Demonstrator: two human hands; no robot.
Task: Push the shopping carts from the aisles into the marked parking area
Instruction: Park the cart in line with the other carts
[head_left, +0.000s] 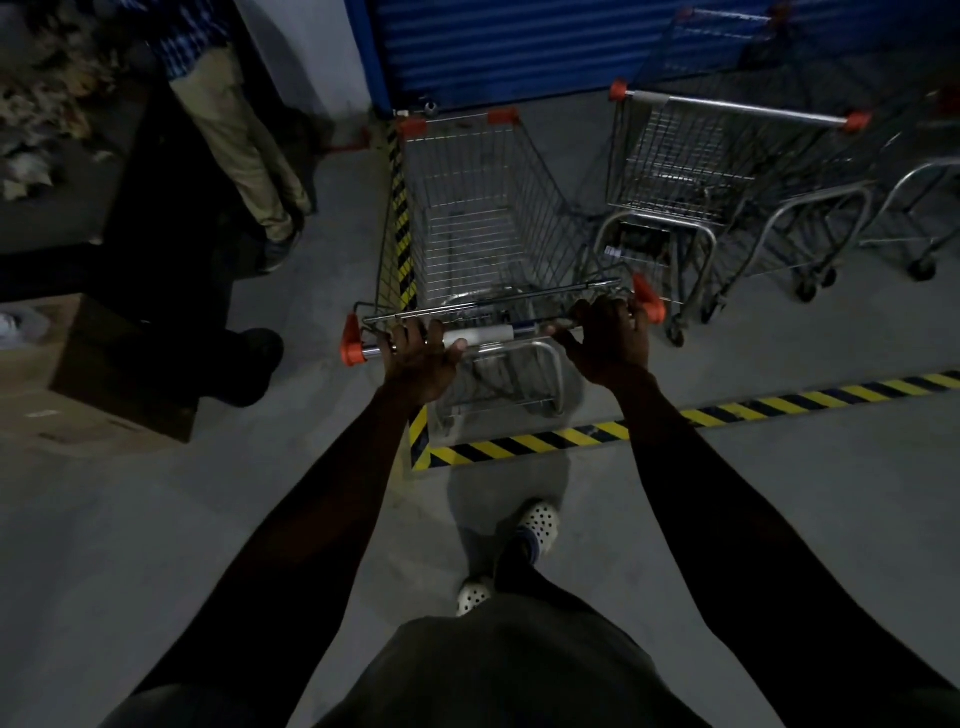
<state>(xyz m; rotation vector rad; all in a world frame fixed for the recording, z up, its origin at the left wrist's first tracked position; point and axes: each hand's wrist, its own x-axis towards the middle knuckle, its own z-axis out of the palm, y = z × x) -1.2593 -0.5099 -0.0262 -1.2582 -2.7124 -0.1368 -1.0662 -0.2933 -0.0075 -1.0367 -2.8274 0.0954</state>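
Inside the striped floor tape (519, 446) corner, facing blue shutter (519, 47): shopping cart (467, 208), left side along the side stripe. Clamped on its handle bar (483, 335) at both ends: left grip (421, 353) by one orange cap (352, 344), right grip (609, 338) by the other. Parked just right of it: second cart (685, 156).

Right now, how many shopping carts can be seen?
3 at least: the pushed cart in the middle, a parked cart to its right, a third cart's frame at the right edge. Darkness may hide more.
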